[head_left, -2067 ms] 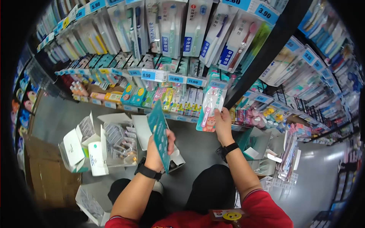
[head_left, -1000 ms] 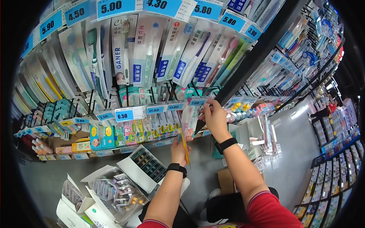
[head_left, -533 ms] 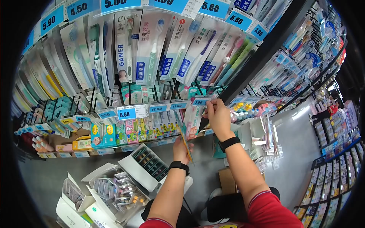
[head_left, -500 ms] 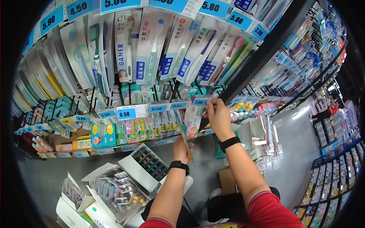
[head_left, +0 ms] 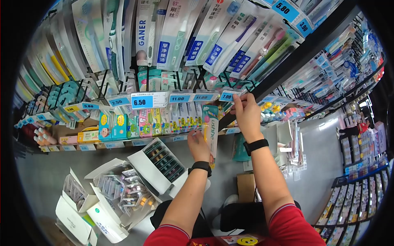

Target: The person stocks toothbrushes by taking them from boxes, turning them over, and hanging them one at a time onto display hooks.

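Observation:
My right hand (head_left: 247, 110) has its thumb and fingers pinched on the edge of the small blue 7.00 price tag (head_left: 227, 96), at the front of the hooks. Lower and to the left, my left hand (head_left: 198, 145) is raised with its fingers slightly apart, at the left edge of a long toothbrush package (head_left: 211, 133) with a yellow border. That package hangs upright between my two hands; what holds its top is not clear. Above are rows of hanging toothbrushes (head_left: 178, 37) and the wide 6.50 tag (head_left: 148, 101).
Small boxed goods (head_left: 119, 126) line the lower shelf. On the floor stand an open carton of packaged items (head_left: 123, 188) and a white box with dark contents (head_left: 158, 164). A dark shelf post (head_left: 287, 57) rises at the right. Far right, a person in red (head_left: 362, 128) is visible.
The view has shifted, with the upper toothbrush packs higher in it. The long package has turned from edge-on to face-on, and my left fingers have come off it. My right hand stays at the 7.00 tag.

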### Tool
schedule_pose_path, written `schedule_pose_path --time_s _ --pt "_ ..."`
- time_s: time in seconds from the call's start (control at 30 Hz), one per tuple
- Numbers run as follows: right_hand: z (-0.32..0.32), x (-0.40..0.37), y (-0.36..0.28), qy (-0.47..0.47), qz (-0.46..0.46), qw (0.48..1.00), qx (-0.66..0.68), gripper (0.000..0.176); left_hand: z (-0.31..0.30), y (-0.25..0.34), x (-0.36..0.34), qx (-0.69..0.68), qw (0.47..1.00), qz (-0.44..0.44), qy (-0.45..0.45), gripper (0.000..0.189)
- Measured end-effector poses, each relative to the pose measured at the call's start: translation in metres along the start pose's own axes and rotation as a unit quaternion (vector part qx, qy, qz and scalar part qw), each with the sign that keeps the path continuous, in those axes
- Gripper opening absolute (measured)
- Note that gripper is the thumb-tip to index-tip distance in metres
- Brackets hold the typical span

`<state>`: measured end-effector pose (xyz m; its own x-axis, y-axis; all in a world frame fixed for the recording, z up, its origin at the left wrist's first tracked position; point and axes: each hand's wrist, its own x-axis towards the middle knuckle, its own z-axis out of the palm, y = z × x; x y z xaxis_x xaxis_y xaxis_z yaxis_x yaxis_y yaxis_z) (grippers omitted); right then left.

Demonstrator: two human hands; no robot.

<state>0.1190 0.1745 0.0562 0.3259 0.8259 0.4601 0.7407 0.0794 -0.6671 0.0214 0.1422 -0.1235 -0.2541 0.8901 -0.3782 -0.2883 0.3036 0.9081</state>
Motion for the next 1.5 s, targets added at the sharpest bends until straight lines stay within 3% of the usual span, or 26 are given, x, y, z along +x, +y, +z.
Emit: schedule_pose_path --time_s 0.07,0.3,0.57,0.63,0.73,0.77,0.87,0.97,1.07,1.23,1.37,1.43,1.5 --pt "0.001 0.001 0.004 0.002 -0.006 1.000 -0.015 0.028 -0.002 0.009 -0.004 -0.011 1.000 -0.026 0.004 0.041" --pt "-0.001 0.001 0.000 0.002 -0.006 0.997 -0.079 0.036 -0.007 0.029 -0.012 0.038 0.998 0.048 0.021 0.039" --pt "-0.003 -0.002 0.001 0.002 -0.012 0.994 -0.106 0.034 -0.009 0.036 -0.014 0.055 0.994 0.089 0.044 0.035" --pt "-0.004 -0.009 0.004 0.002 -0.011 0.993 -0.114 0.033 -0.011 0.036 -0.013 -0.004 1.000 0.012 0.010 0.032" --pt "-0.014 -0.029 0.004 -0.047 0.010 0.995 -0.084 0.031 -0.015 0.025 -0.002 -0.008 1.000 0.029 0.007 0.030" --pt "-0.019 -0.037 0.002 -0.068 0.008 0.993 -0.096 0.030 -0.013 0.019 0.002 -0.070 0.997 0.011 0.004 0.031" --pt "-0.039 -0.053 0.016 -0.104 0.011 0.988 -0.117 0.027 -0.018 0.028 -0.003 -0.052 0.998 -0.013 -0.035 0.033" --pt "-0.068 -0.052 0.026 -0.171 0.077 0.972 -0.144 0.027 -0.021 0.037 -0.013 -0.048 0.996 -0.035 -0.072 0.032" --pt "-0.086 -0.048 0.046 -0.178 0.117 0.967 -0.139 0.026 -0.023 0.036 -0.016 -0.027 0.994 -0.036 -0.104 0.032" --pt "-0.080 -0.031 0.111 -0.198 0.214 0.956 -0.026 0.030 -0.025 0.045 -0.028 -0.038 0.990 -0.034 -0.128 0.031" --pt "-0.057 -0.020 0.149 -0.165 0.153 0.973 -0.047 0.033 -0.032 0.055 -0.034 -0.060 0.983 -0.066 -0.160 0.028" --pt "-0.041 -0.012 0.160 -0.088 0.040 0.995 -0.023 0.034 -0.032 0.060 -0.035 -0.068 0.980 -0.077 -0.169 0.028" --pt "-0.031 -0.002 0.160 -0.079 0.059 0.994 0.044 0.036 -0.032 0.065 -0.037 -0.079 0.977 -0.075 -0.183 0.024"
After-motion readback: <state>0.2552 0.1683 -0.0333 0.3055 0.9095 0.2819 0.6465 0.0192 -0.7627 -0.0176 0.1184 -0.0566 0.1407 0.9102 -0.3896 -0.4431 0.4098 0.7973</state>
